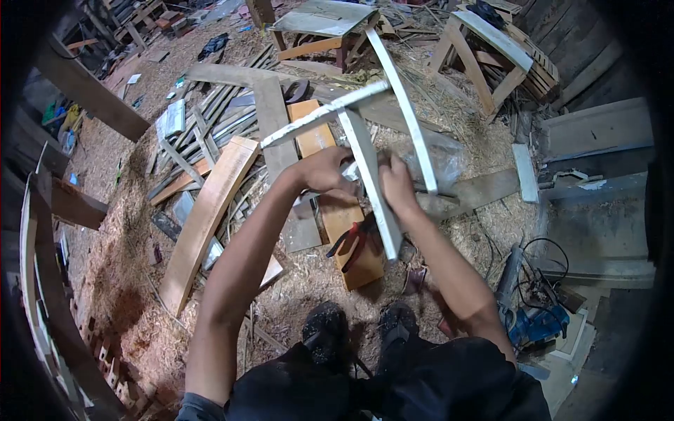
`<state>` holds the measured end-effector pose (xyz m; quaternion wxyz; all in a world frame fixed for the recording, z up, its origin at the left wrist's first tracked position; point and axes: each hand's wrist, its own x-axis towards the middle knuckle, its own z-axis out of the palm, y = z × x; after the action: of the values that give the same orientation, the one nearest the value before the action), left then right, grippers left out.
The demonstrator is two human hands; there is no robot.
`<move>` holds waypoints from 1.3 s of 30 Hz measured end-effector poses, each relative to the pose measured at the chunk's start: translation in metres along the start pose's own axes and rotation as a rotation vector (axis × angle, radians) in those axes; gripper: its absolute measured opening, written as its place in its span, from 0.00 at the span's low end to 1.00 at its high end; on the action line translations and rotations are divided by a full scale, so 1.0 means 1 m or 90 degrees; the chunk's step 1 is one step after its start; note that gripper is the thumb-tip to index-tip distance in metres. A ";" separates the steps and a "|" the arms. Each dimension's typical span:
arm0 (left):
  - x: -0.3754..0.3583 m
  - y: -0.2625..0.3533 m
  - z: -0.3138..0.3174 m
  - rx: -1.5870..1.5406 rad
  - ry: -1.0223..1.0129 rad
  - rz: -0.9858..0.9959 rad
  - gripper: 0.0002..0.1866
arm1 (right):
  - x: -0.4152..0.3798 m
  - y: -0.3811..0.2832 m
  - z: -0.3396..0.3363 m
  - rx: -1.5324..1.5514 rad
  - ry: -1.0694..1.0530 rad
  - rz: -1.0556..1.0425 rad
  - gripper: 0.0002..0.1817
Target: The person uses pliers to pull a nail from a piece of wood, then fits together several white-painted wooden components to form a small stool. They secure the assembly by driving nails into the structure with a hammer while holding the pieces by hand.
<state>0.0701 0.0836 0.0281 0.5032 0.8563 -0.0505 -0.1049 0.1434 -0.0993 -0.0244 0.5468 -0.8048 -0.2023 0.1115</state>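
Observation:
A white-painted wooden frame of joined slats stands tilted before me, one long slat reaching down toward my feet. My right hand, slightly blurred, is closed on this slat from its right side. On the left of the same slat, my left hand has its fingers curled around something small that I cannot make out. Below the hands, red-handled pliers lie on an orange-brown board. A clear plastic bag shows behind the frame's right slat.
A curved plank and a heap of slats lie on the left among wood shavings. Wooden stools stand at the back. A blue power tool with a black cable lies at right, near a pale panel.

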 end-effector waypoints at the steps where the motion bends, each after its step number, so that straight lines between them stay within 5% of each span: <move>1: -0.001 0.011 -0.001 -0.020 0.061 0.072 0.33 | 0.009 -0.016 -0.007 -0.068 0.038 -0.084 0.12; 3: 0.001 0.024 0.000 -0.038 0.170 0.157 0.37 | 0.032 -0.040 -0.021 -0.126 0.056 -0.217 0.12; 5: 0.002 0.036 -0.001 -0.098 0.174 0.089 0.41 | 0.042 -0.073 -0.040 -0.184 0.011 -0.282 0.12; 7: 0.004 0.046 0.008 -0.206 0.268 0.218 0.49 | 0.061 -0.077 -0.049 -0.210 0.014 -0.394 0.12; 10: 0.016 0.033 0.016 -0.147 0.342 0.225 0.51 | 0.085 -0.083 -0.060 -0.331 -0.021 -0.535 0.15; 11: 0.019 0.026 0.020 -0.160 0.345 0.235 0.48 | 0.089 -0.083 -0.063 -0.385 -0.039 -0.570 0.16; 12: 0.017 0.024 0.023 -0.143 0.338 0.201 0.47 | 0.077 -0.104 -0.068 -0.409 -0.132 -0.399 0.18; 14: 0.014 0.018 0.028 -0.114 0.324 0.130 0.43 | 0.080 -0.078 -0.084 -0.280 -0.266 -0.470 0.17; 15: 0.014 0.016 0.028 -0.130 0.298 0.165 0.39 | 0.090 -0.085 -0.074 -0.320 -0.319 -0.457 0.28; 18: 0.009 0.013 0.032 -0.105 0.248 0.134 0.38 | 0.099 -0.078 -0.075 -0.307 -0.333 -0.654 0.28; 20: 0.008 0.013 0.033 -0.164 0.284 0.138 0.35 | 0.115 -0.046 -0.061 -0.094 -0.353 -0.528 0.26; 24: 0.012 0.008 0.038 -0.277 0.338 0.131 0.32 | 0.107 -0.062 -0.059 -0.264 -0.292 -0.387 0.25; 27: 0.008 0.009 0.038 -0.214 0.344 0.101 0.32 | 0.124 -0.029 -0.052 -0.066 -0.323 -0.410 0.25; 30: 0.020 -0.012 0.045 -0.200 0.396 0.174 0.30 | 0.123 -0.034 -0.051 -0.099 -0.319 -0.493 0.28; 32: 0.014 -0.002 0.043 -0.267 0.377 0.117 0.30 | 0.109 -0.057 -0.057 -0.342 -0.269 -0.565 0.29; 35: 0.013 -0.004 0.040 -0.315 0.363 0.112 0.31 | 0.101 -0.048 -0.061 -0.008 -0.357 -0.248 0.30; 39: 0.020 -0.016 0.044 -0.278 0.416 0.158 0.30 | 0.117 -0.034 -0.052 -0.227 -0.275 -0.409 0.30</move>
<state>0.0790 0.0503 -0.0093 0.6713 0.7052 0.0325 0.2260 0.2618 -0.0796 0.0312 0.3511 -0.7409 -0.5689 0.0652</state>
